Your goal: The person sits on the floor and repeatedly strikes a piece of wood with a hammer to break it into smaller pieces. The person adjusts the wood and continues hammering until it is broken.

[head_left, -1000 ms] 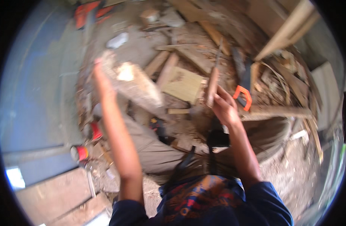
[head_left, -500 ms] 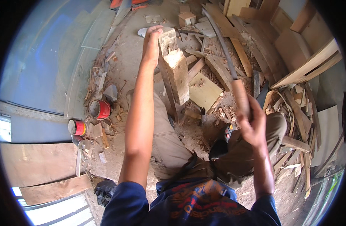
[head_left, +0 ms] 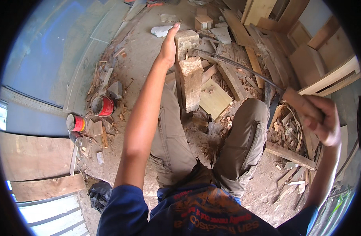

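Head view: a rough, pale wooden block (head_left: 190, 74) stands upright between the knees, its top splintered. The left hand (head_left: 168, 45) grips its upper edge. The right hand (head_left: 320, 118) is closed on the wooden handle of a long curved blade (head_left: 235, 65). Offcuts litter the dirt floor (head_left: 145, 51); red tins (head_left: 101, 105) sit nearby.

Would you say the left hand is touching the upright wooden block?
Touching: the head view shows the left hand wrapped against the top edge of the upright wooden block, with no gap between them.

Dirt floor (head_left: 145, 59), wood offcuts (head_left: 214, 98), planks (head_left: 243, 29), shavings (head_left: 286, 129), two red tins (head_left: 103, 105), black bag (head_left: 98, 193)
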`<state>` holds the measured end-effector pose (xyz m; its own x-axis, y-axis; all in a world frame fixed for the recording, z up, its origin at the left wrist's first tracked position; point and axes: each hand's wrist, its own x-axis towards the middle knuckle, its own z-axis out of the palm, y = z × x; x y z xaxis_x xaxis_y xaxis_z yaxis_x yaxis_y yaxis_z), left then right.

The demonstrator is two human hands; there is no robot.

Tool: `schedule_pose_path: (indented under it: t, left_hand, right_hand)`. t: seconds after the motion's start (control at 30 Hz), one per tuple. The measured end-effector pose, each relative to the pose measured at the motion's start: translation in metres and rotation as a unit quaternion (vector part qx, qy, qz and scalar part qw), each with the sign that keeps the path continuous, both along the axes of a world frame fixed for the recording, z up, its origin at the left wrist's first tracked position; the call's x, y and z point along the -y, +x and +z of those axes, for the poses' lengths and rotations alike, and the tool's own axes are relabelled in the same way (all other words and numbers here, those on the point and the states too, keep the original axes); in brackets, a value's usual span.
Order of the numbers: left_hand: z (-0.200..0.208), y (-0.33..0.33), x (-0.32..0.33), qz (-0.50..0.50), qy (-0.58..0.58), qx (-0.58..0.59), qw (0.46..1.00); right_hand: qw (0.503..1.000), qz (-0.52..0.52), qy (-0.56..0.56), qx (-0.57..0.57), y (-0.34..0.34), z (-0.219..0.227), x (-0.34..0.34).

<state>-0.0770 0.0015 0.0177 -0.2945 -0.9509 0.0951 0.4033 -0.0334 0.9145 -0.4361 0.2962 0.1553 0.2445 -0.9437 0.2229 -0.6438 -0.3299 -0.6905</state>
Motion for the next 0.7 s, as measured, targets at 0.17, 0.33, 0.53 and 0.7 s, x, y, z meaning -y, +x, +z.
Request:
schedule_pose_path:
  t: [0.17,0.33,0.53,0.7]
  left_hand:
    - [0.001,-0.004,-0.004,0.016,-0.001,-0.005,1.000]
    - [-0.011,0.006,0.005,0.016,0.006,0.017,1.000]
    - [0.014,-0.012,-0.029,-0.022,-0.005,-0.002,1.000]
    - [0.008,-0.012,-0.024,-0.060,0.006,0.011,0.998]
  right_hand:
    - [0.998,-0.001,0.033,-0.052,-0.032,0.047,0.021]
    - [0.986,0.035,0.007,-0.166,-0.032,0.068,0.035]
    - [0.974,0.055,0.017,-0.220,-0.019,0.108,0.056]
    - [0.932,0.300,-0.074,-0.189,-0.002,0.139,0.116]
